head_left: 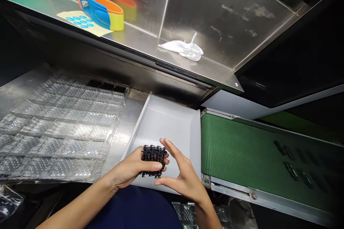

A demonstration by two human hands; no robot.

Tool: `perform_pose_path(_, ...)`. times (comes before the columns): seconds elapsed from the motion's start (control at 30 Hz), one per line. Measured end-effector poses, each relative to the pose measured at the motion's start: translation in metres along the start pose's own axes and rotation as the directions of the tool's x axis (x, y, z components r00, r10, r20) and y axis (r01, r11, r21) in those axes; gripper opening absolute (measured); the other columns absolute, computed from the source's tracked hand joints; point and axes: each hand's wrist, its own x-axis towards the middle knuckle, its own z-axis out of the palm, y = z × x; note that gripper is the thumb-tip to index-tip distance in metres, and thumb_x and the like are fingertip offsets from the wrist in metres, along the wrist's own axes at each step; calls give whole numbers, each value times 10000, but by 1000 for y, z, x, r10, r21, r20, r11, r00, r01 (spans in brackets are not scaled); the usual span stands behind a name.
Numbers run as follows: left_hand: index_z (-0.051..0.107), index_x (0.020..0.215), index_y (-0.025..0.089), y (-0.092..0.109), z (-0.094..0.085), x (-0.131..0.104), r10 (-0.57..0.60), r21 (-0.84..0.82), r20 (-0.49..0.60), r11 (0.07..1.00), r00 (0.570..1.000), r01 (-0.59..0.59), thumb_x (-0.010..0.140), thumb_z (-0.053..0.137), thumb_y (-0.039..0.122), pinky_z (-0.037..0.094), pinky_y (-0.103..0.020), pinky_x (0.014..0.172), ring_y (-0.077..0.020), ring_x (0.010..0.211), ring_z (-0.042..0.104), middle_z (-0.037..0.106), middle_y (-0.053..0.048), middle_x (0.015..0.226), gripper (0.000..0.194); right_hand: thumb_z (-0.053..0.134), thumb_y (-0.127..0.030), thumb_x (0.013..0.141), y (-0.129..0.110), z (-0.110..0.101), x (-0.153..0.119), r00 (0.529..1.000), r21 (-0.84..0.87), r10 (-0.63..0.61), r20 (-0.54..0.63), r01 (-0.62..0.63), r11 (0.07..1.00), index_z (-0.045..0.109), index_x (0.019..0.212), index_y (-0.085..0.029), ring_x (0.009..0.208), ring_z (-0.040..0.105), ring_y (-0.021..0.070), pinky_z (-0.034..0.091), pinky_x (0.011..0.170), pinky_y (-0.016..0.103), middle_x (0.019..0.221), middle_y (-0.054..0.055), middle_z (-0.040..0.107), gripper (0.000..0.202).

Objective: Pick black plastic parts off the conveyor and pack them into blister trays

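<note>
My left hand (134, 167) is closed around a bundle of small black plastic parts (152, 155), lined up side by side, with the thumb pressed across the front. Just to the right, my right hand (181, 171) has its fingers and thumb spread apart around the bundle's right side; whether a fingertip touches it I cannot tell. Both hands are above the front of a white tray (172, 121). On the left lies a clear plastic blister tray (67, 125) with rows of pockets. A few black parts (106, 86) sit in its far row.
A green conveyor belt (236, 146) adjoins the white tray on the right, carrying several dark parts (291, 171). On the steel shelf (142, 43) above are a tape roll in an orange-and-blue holder (98, 9), a sheet of blue stickers (80, 21) and a crumpled white glove-like item (185, 49).
</note>
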Motion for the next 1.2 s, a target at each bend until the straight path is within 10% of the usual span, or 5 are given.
perform_pose_path(0.2,743,950,180,3,2,1,172,418,26,893,985,-167,722,763,308,493,-334,806,-255,885,651,743,-44,921,263,703,-372,823,2,-1,5,963,238,158,-217,-105,966,659,1144,-257,949,610,228,527,881,388,1048,68,654,344)
perform_pose_path(0.37,752,909,179,3,5,-1,229,577,67,785,971,-225,770,693,300,464,-290,709,-222,767,607,703,-17,805,194,688,-242,791,-5,-1,13,954,228,150,-258,-91,970,723,876,-205,776,561,177,486,731,324,808,30,616,99)
perform_pose_path(0.83,634,645,168,-4,8,-5,274,655,61,714,960,-246,732,603,235,298,-246,524,-130,558,404,444,52,565,114,633,-197,734,-15,11,17,966,143,95,-240,-62,988,612,786,-205,797,526,177,419,750,322,820,13,532,57)
perform_pose_path(1.07,726,854,153,-8,-8,-6,322,638,65,714,945,-287,708,571,192,472,-246,659,-199,724,605,664,20,700,217,677,-184,748,-21,28,33,975,48,68,-212,-59,997,617,883,-224,880,526,198,399,809,339,904,22,563,153)
perform_pose_path(1.2,739,937,150,-7,-20,-11,334,555,-38,791,942,-258,714,663,224,528,-289,773,-232,847,667,747,-18,860,247,708,-271,770,-10,38,40,972,278,122,-202,-63,958,618,985,-248,931,510,195,401,855,330,995,24,550,234)
